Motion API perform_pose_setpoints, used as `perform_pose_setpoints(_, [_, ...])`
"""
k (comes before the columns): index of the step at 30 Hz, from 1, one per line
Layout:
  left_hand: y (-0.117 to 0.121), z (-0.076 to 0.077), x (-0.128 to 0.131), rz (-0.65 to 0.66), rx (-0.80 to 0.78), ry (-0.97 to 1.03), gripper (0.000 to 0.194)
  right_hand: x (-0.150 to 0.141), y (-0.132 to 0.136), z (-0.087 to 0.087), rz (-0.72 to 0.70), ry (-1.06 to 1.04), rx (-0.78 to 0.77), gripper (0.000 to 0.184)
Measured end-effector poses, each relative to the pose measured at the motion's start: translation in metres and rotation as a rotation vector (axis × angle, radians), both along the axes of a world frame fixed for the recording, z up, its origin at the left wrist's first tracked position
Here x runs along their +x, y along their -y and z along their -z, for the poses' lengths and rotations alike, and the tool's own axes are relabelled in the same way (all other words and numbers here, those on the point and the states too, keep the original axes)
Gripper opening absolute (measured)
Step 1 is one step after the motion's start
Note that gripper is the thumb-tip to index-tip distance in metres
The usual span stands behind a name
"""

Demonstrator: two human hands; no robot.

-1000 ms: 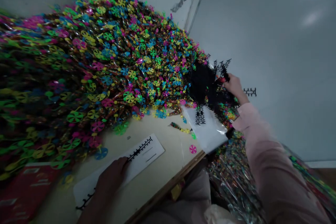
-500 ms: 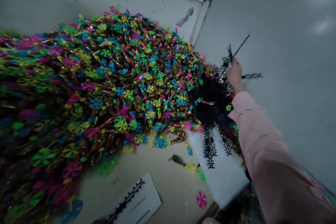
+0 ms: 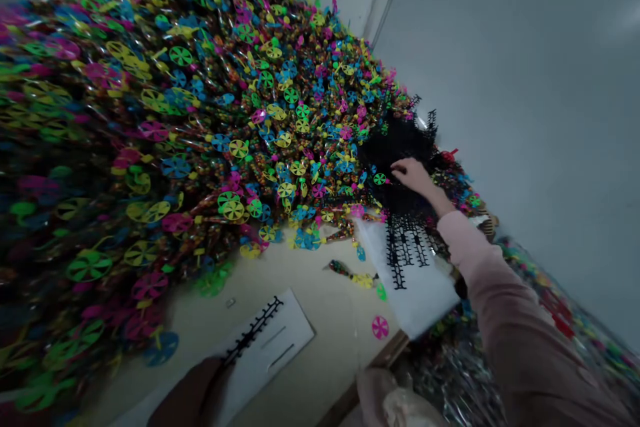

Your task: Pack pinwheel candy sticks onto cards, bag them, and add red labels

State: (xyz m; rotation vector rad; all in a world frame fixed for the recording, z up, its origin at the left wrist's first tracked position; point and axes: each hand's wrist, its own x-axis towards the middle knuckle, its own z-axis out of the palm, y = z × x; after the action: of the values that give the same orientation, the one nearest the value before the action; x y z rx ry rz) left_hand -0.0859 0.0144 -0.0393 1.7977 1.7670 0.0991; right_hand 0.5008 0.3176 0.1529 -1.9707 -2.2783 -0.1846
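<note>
My left hand (image 3: pixel 187 392) is dark, so I cannot tell if it is open or shut. It is at the edge of a white card (image 3: pixel 280 347) with a black plastic strip (image 3: pixel 253 331) on it. Past a white sheet (image 3: pixel 415 293), my open right hand (image 3: pixel 415 177) lies on a black pile of strips (image 3: pixel 395 143), beside a big heap of bright pinwheels (image 3: pixel 200 113).

Workbench (image 3: pixel 320 307), heaped plastic pinwheels (image 3: pixel 200 113), white card (image 3: pixel 295 323)

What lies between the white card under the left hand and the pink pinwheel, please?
The head view shows only bare pale tabletop between the white card and the pink pinwheel.
</note>
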Motion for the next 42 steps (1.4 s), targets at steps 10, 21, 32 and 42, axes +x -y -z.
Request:
perform_pose_setpoints(10, [-0.003, -0.019, 0.009, 0.101, 0.148, -0.024, 0.036, -0.070, 0.012, 0.022, 0.259, -0.080, -0.004, 0.022])
perform_pose_setpoints(21, [-0.002, -0.017, 0.007, 0.146, 0.146, -0.016, 0.040, -0.048, 0.041, -0.060, 0.072, -1.245, 0.285, 0.027])
perform_pose_setpoints(32, [-0.001, -0.039, 0.017, 0.230, 0.167, -0.047, 0.034, -0.241, 0.230, 0.081, -0.054, -0.426, -0.562, 0.018])
perform_pose_setpoints(42, [0.013, -0.059, 0.012, 0.343, 0.159, -0.043, 0.026, -0.295, 0.365, 0.123, 0.289, -0.404, -0.295, 0.047])
